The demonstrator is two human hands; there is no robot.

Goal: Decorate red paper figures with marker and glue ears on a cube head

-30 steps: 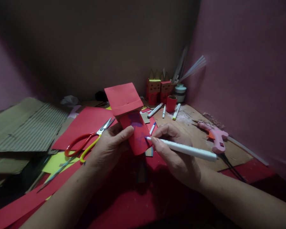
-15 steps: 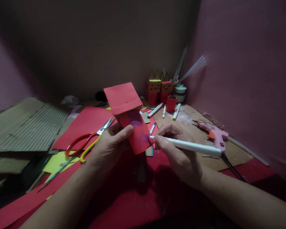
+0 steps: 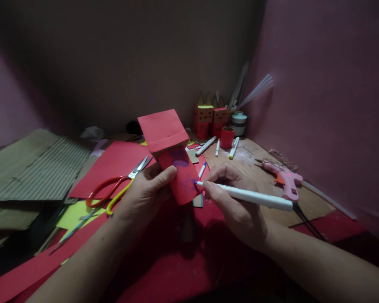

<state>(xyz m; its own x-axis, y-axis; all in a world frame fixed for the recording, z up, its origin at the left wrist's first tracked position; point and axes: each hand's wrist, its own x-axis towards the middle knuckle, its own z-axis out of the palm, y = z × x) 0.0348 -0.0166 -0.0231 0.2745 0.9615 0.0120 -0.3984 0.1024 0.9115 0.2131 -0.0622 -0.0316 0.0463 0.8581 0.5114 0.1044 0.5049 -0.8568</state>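
Head view: left hand (image 3: 145,191) pinches the figure (image 3: 167,138), right hand (image 3: 240,212) the marker (image 3: 254,196); a slipping grip could skew the drawing (image 3: 187,183).

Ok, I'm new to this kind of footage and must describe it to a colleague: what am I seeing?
There's no machine here: these are a person's bare hands, filmed by a camera worn on their head, looking forward and down. The left hand holds a red paper piece. The right hand holds a white marker, its tip at some purple marks on that piece. Around them lie scissors, a red sheet, cardboard and a pink glue gun. Behind stand two small figures with drawn faces.
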